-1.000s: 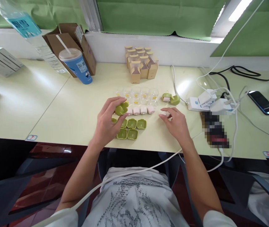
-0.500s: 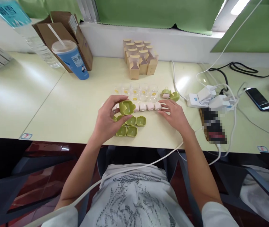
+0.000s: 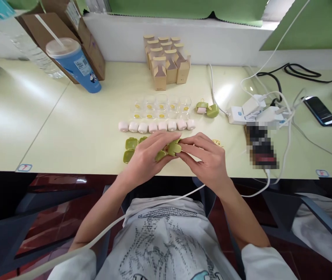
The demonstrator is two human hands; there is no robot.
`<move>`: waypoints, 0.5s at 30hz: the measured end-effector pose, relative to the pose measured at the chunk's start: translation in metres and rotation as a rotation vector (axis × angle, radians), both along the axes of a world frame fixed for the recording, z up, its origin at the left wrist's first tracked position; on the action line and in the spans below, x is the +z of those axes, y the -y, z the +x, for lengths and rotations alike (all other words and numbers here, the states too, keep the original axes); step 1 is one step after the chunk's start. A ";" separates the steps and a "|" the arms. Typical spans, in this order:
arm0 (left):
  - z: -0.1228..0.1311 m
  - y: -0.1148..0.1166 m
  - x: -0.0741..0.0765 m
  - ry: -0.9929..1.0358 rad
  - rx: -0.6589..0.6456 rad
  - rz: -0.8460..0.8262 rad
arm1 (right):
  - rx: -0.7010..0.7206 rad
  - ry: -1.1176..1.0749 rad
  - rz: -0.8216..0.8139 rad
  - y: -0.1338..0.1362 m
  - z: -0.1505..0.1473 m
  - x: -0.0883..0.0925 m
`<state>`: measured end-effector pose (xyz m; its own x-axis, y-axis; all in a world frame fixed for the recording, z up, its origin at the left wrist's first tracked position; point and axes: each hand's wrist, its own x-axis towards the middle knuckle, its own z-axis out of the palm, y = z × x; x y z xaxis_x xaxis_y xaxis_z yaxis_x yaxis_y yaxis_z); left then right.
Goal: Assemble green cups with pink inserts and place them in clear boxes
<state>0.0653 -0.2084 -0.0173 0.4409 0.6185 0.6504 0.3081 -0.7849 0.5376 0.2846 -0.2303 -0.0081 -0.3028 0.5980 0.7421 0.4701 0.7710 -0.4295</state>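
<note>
Both hands meet over the front of the table around a small green scalloped cup (image 3: pixel 174 147). My left hand (image 3: pixel 150 152) pinches it from the left, and my right hand (image 3: pixel 206 157) has its fingertips closed against its right edge. What is inside the cup is hidden by my fingers. Under and beside my left hand lie several more green cups (image 3: pixel 131 143), partly covered. Just behind the hands runs a row of pinkish-white rounded cubes (image 3: pixel 152 127). Clear plastic cups with yellow marks (image 3: pixel 161 105) stand behind that row.
Small open cardboard boxes (image 3: pixel 166 74) stand by the wall. Two green cases (image 3: pixel 212 111), one around a pink cube, sit right of the clear cups. Yellow pieces (image 3: pixel 217 142) lie beside my right hand. A power strip (image 3: pixel 237 116), cables and phones (image 3: pixel 321 111) are at right, a blue drink cup (image 3: pixel 80 66) at left.
My left hand has lowered the green cup toward the front, uncovering the cube row. My right hand has left the row's right end and come to the cup. The view has shifted slightly.
</note>
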 end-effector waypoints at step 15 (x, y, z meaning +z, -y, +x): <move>-0.005 -0.005 -0.007 0.053 0.009 -0.041 | 0.075 0.116 0.051 -0.022 0.006 -0.022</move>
<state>0.0598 -0.2030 -0.0243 0.4007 0.6490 0.6467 0.2851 -0.7591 0.5852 0.2906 -0.2079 -0.0303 -0.4311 0.5328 0.7282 0.4545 0.8254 -0.3348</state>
